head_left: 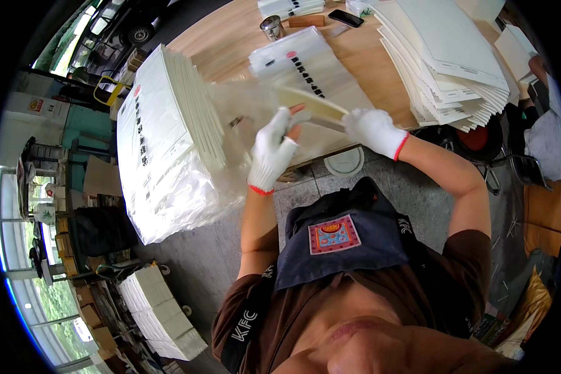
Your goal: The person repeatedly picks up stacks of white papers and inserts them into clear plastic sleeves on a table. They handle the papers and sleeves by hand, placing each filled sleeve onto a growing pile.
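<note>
My left hand (pixel 273 148), in a white knit glove with bare thumb and index tips, is at the edge of a clear plastic bag (pixel 234 103) smeared by motion. Its fingers curl at the film; the exact grip is blurred. My right hand (pixel 374 132), in a matching glove, closes on the end of a cream pack of paper (pixel 321 111). The pack slants toward my left hand, and its far end is blurred by the film. Beneath lie flat printed plastic bags (pixel 299 53). Left of my left hand stands a stack of bagged paper packs (pixel 162 118).
A tall fanned pile of cream paper packs (pixel 442 56) covers the table's right side. Farther back are a metal canister (pixel 272 27), a wooden block (pixel 306 21) and a phone (pixel 346 18). A white round stool (pixel 344 162) stands below the table (pixel 224 40). Another person's arm (pixel 538 70) shows far right.
</note>
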